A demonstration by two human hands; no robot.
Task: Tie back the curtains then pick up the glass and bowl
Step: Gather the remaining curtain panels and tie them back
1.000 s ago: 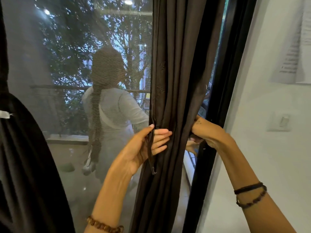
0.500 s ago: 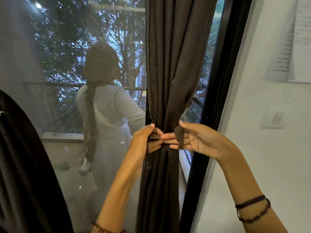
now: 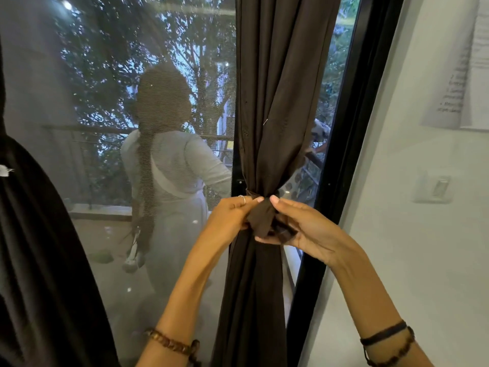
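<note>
A dark brown curtain [image 3: 275,88] hangs in front of the window, gathered into a narrow bunch at mid height. A matching brown tie-back strip [image 3: 260,217] wraps around the bunch, with its loose end folded in front. My left hand [image 3: 232,213] pinches the strip on its left side. My right hand [image 3: 299,225] holds the strip's end from the right, thumb on top. The two hands almost touch. A second dark curtain [image 3: 39,260] hangs at the far left. No glass or bowl is in view.
Behind the mesh screen [image 3: 105,102] a person in white [image 3: 174,176] stands on a balcony. A black window frame [image 3: 341,154] runs down right of the curtain. The white wall [image 3: 410,234] carries a light switch [image 3: 434,188] and a paper sheet [image 3: 460,62].
My hands went from gathering the curtain apart to meeting at its front. The curtain is now cinched tight, and the strip's end has been folded over in front.
</note>
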